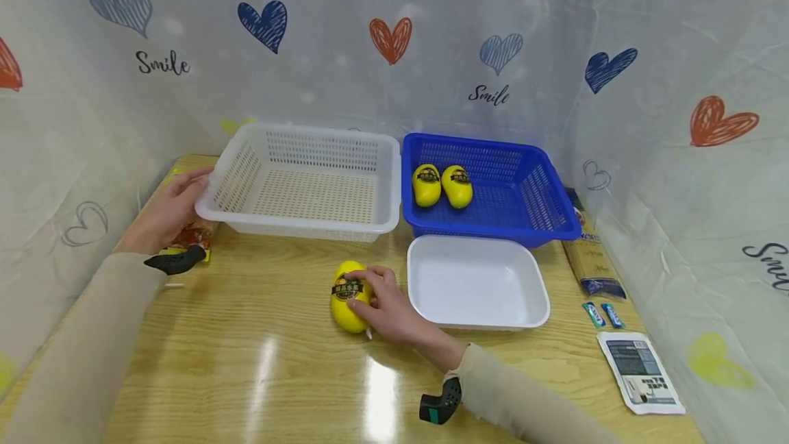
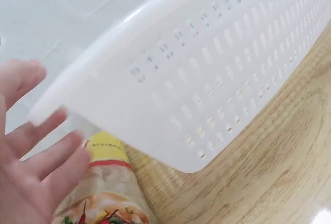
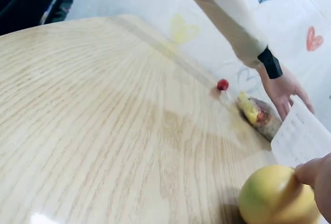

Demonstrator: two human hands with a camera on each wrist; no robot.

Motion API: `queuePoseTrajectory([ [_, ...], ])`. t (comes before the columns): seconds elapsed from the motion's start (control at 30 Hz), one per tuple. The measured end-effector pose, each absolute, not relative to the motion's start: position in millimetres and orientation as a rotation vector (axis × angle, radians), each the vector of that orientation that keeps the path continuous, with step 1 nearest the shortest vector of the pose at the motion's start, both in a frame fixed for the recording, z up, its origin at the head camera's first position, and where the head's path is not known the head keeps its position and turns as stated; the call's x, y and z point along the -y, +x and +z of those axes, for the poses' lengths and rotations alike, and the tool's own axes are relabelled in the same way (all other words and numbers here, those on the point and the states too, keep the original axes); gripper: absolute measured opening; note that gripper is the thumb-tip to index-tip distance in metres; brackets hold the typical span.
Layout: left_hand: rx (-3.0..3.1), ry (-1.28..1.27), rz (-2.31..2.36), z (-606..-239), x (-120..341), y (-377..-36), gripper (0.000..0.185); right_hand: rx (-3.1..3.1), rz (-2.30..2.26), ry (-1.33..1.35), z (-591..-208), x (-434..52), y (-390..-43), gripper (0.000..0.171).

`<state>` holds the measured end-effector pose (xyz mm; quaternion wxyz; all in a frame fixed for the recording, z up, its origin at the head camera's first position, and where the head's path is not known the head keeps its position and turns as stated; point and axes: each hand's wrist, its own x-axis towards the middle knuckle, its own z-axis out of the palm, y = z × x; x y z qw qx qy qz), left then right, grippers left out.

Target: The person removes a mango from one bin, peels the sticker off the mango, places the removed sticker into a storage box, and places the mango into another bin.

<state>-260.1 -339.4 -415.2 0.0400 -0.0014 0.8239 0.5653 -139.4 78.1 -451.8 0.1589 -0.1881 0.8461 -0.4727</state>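
My right hand (image 1: 388, 307) holds a yellow mango (image 1: 348, 321) with a black printed label, its thumb and fingers laid over the right side. In the right wrist view the mango (image 3: 271, 195) is close to the table at the lower right. At the far left, my left hand (image 1: 169, 211) is at the corner of a white perforated basket (image 1: 296, 226). The left wrist view shows that hand's fingers (image 2: 49, 123) spread and loosely extended, fingertips right at the basket's rim. Two similar mangoes (image 1: 427, 187) lie in the blue basket (image 1: 524, 225).
A white plastic tub (image 1: 477, 286) stands in front of the blue basket. Food packets (image 1: 594, 252) lie on the right, with small wrapped sweets (image 1: 594, 314) and a white flat pack (image 1: 641, 372). Beside my left hand are a yellow-topped food bag (image 2: 106, 157) and a red lollipop (image 3: 223, 85).
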Motion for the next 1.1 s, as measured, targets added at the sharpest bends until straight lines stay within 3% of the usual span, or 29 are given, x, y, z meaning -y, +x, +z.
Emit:
queuePoseTrajectory([
  [0.2,-3.224,-0.114,1.663,-406,310,-235,0.044,-2.593,-1.171,-0.727,-443,-80,-136,0.041],
  [0.37,-3.366,0.342,1.709,-402,263,-197,0.023,-2.693,-1.072,-0.837,-430,-80,-136,0.047],
  [0.47,-3.171,0.467,1.678,-410,227,-170,0.019,-2.724,-1.042,-0.846,-420,-82,-142,0.051],
  [0.73,-2.696,0.329,1.654,-455,138,-115,0.053,-2.655,-0.906,-0.914,-399,-93,-168,0.044],
  [0.87,-2.684,0.312,1.655,-468,118,-112,0.065,-2.601,-0.881,-0.964,-402,-92,-178,0.038],
  [1.1,-2.584,0.319,1.729,-473,111,-122,0.068,-2.604,-0.836,-0.945,-410,-86,-185,0.029],
])
